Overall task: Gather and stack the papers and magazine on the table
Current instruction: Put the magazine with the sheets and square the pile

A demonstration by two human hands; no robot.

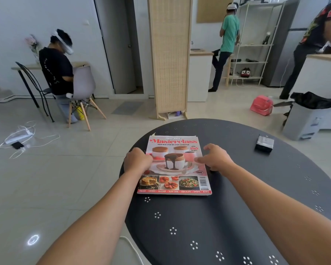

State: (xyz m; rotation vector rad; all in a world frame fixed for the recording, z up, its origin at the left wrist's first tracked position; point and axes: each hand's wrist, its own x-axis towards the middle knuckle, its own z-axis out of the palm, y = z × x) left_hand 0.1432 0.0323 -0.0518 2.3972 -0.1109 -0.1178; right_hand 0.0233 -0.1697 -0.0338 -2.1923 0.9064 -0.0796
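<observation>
A cookbook magazine (175, 169) with a chocolate dessert on its cover lies flat on the round dark table (237, 207), near the table's left edge. A thin white paper corner peeks out from under its top left. My left hand (137, 160) curls over the magazine's left edge, fingers bent onto it. At the right edge my right hand (215, 156) rests with fingers spread, fingertips touching the cover. Whether more papers lie beneath the magazine is hidden.
A small dark box (264, 144) sits on the table's far right. Beyond the table are a wicker screen (170, 58), a lidded bin (310, 117), a pink bag (261, 105), floor cables (21, 138) and three other people.
</observation>
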